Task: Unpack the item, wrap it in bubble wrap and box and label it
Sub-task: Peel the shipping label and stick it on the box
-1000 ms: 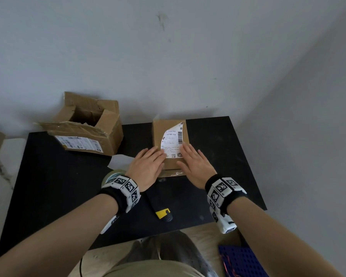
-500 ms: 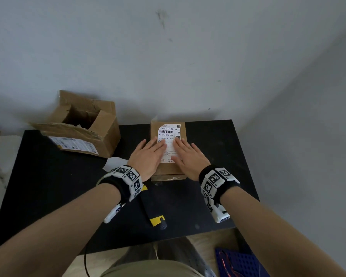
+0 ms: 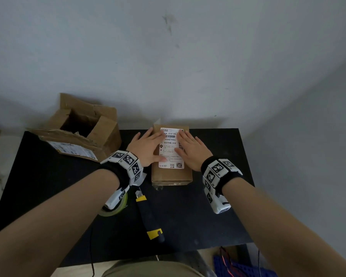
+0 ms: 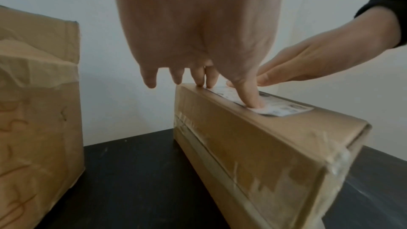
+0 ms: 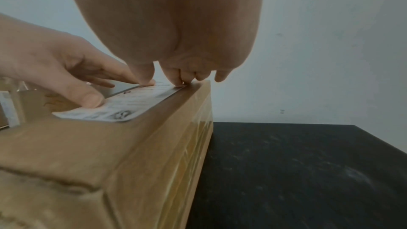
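Flat-fingered left hand (image 3: 146, 149) and right hand (image 3: 191, 149) press the label (image 3: 170, 154) lengthwise along the box (image 3: 171, 174).

Black table (image 3: 218, 206): sealed box (image 3: 171, 174), open box (image 3: 84, 136), tape roll (image 3: 116, 208) (half hidden), utility knife (image 3: 150, 216).

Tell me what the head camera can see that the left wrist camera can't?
Only the head view shows the tape roll, the yellow and black knife and the inside of the torn open box. Only the left wrist view shows the clear tape along the sealed box's side. Both show the left hand and right hand pressing flat on the white label, and the black table.
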`<state>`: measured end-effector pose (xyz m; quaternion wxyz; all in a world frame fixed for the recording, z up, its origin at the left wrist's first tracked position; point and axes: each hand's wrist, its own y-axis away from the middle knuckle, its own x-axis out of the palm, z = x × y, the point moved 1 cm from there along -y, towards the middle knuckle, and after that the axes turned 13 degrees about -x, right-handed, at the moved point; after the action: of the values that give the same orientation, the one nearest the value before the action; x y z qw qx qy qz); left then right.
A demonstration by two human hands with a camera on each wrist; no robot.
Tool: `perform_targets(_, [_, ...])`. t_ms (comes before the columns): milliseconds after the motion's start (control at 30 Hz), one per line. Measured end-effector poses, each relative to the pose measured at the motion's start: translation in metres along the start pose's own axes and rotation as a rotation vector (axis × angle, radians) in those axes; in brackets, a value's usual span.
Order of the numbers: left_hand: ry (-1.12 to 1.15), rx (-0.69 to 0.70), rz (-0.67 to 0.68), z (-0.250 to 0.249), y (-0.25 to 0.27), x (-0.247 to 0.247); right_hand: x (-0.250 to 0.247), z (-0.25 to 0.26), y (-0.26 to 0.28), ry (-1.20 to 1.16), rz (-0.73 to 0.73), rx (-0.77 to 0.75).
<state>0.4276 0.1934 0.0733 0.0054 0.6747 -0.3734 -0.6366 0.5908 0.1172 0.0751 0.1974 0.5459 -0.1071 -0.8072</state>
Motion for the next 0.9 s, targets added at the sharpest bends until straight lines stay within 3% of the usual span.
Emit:
perform_targets(467, [0.013,0.004,0.036,0.006,-0.017,-0.004,-0.009,0.009,-0.027,0.067,0.069,-0.094])
perform_targets(767, [0.018,-0.033,0.038,0.006,-0.027,-0.013,-0.012,-0.002,-0.022,0.009,0.046,-0.037])
perform_targets(900, [0.121,-0.061,0.026,0.002,-0.035,-0.016,-0.012,-0.002,-0.021,-0.030,0.041,-0.033])
